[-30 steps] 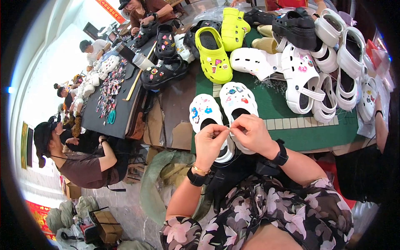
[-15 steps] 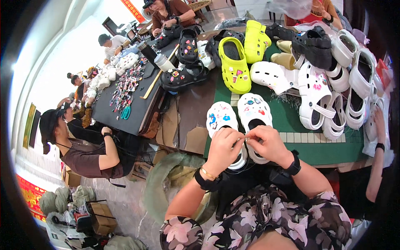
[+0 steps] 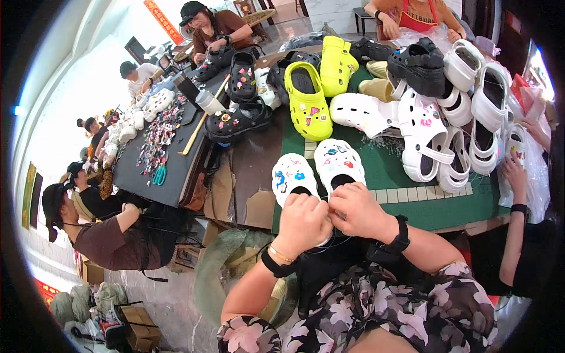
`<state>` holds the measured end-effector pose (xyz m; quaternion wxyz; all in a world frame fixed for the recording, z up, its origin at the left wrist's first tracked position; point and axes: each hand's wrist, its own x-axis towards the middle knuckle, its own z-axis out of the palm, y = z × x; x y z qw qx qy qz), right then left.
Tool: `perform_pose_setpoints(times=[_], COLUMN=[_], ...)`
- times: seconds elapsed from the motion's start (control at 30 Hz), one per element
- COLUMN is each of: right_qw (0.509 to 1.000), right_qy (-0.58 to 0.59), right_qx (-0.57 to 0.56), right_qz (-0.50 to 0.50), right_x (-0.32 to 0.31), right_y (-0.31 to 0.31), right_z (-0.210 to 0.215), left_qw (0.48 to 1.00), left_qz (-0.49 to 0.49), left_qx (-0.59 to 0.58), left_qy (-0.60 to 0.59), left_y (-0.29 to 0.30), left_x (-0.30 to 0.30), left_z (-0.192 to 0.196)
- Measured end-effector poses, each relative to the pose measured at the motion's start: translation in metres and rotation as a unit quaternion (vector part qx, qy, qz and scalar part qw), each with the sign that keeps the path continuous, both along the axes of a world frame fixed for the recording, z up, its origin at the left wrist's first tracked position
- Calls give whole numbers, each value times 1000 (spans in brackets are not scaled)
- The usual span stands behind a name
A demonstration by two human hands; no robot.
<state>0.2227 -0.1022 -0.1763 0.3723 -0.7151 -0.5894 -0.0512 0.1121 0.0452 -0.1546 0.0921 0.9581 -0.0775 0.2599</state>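
I am holding my left hand (image 3: 303,225) and right hand (image 3: 360,212) curled, grasp impossible to tell, over the white clogs' (image 3: 339,162) six-o'clock ends; sudden jerking could be knocking them askew.

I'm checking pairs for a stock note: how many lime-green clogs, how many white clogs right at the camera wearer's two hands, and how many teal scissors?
Lime-green clogs: 2
White clogs at the left hand and right hand: 2
Teal scissors: 1
Total: 5
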Motion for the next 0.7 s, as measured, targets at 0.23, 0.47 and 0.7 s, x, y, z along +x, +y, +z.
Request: perform_pose_setpoints(times=[0.23, 0.47, 0.7], right_qw=[992, 982, 983], right_qy=[-56, -83, -63], right_qx=[-70, -169, -171], right_qz=[-87, 26, 22], right_x=[10, -19, -9], right_y=[-26, 6, 10], right_z=[8, -17, -14], left_qw=[923, 847, 877], left_qz=[181, 160, -12], left_qx=[-339, -507, -478], left_qy=[-37, -14, -35], left_y=[62, 47, -9], left_x=[-21, -36, -57], left_z=[-28, -27, 103])
